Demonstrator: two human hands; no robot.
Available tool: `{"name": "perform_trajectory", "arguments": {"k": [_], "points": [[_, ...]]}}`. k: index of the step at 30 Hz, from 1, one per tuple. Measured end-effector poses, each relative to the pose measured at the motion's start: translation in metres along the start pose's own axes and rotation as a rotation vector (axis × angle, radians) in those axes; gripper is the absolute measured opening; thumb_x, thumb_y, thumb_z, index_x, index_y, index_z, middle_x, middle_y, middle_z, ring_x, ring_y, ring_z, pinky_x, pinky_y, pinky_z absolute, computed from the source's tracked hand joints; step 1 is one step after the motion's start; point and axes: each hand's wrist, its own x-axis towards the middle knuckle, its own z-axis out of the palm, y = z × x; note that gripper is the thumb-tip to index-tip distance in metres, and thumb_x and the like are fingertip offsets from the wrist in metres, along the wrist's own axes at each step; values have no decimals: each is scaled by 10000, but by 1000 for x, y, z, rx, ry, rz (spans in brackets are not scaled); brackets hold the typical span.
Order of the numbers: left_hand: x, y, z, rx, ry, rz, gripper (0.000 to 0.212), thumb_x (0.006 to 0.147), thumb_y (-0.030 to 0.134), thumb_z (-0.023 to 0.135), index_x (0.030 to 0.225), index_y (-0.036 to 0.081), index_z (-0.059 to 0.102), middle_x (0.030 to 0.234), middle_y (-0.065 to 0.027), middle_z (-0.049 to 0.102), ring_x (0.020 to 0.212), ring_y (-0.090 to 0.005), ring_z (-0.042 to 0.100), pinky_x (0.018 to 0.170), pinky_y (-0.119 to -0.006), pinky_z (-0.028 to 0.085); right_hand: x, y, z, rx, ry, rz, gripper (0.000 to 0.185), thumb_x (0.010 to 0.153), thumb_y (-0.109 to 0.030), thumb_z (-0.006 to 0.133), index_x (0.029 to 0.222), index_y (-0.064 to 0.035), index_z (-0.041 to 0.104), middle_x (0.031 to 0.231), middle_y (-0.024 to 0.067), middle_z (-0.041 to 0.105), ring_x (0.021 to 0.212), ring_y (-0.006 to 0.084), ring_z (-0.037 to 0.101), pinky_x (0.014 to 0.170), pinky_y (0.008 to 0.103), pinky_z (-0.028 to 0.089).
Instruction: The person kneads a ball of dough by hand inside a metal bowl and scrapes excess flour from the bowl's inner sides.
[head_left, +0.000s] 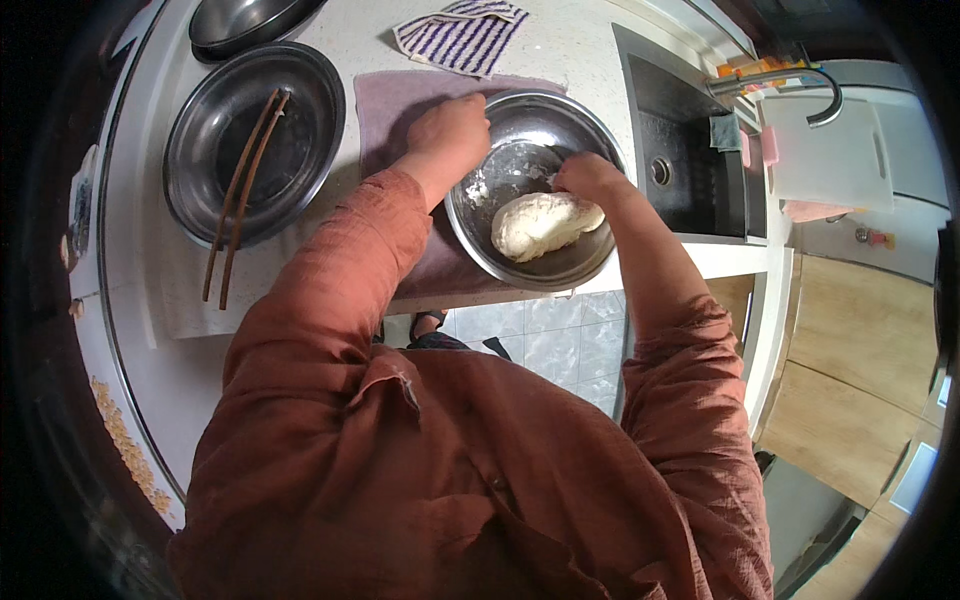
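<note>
A steel mixing bowl holds a lump of pale, rough dough, which lies in its near right part. My left hand grips the bowl's rim on the far left, its fingertips partly hidden. Inside the bowl, my right hand is at the far right side of the dough with its fingers curled down. What those fingers pinch or press cannot be made out. Dry flour and dough bits cling to the bowl's wall and bottom around the lump.
Beneath the bowl is a mauve cloth. Wooden chopsticks rest across a second steel bowl on the left; another metal bowl stands behind it. A striped towel lies at the back. Right is a dark sink with a faucet.
</note>
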Motion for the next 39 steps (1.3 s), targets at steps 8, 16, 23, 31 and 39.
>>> {"name": "perform_trajectory", "arguments": {"k": [8,16,23,31,39], "points": [[-1,0,5,-14,10,-25,182,823,171,482,930,66,585,950,-164,624,917,-341,590,764,-456,457,-1,-49,-18,66,155,118,278,752,-190,502,961,-77,647,1049,160,610,996,307,578,862,380,447],[3,-5,4,25,34,-10,201,849,200,485,964,55,566,934,-179,620,903,-354,586,757,-455,455,-26,-107,-47,278,228,21,344,798,-244,495,1121,-152,572,1116,115,592,1051,268,558,899,371,422],[0,0,1,23,15,25,198,843,183,473,959,62,578,943,-164,628,922,-335,593,768,-446,461,3,-2,-3,-28,15,135,327,792,-219,460,1035,-92,637,1102,154,593,1040,280,566,896,357,430],[-1,-1,4,23,28,-22,184,839,163,473,954,62,577,940,-158,627,925,-331,590,781,-436,454,-1,-70,-29,217,370,176,316,808,-221,447,1040,-135,642,1091,118,607,1047,281,562,884,360,443],[0,1,5,46,62,-21,193,849,196,482,966,71,573,952,-160,622,930,-334,585,780,-434,454,-8,-98,-30,263,370,-10,285,817,-278,454,952,-117,647,1015,147,616,971,317,575,845,378,452]]}}
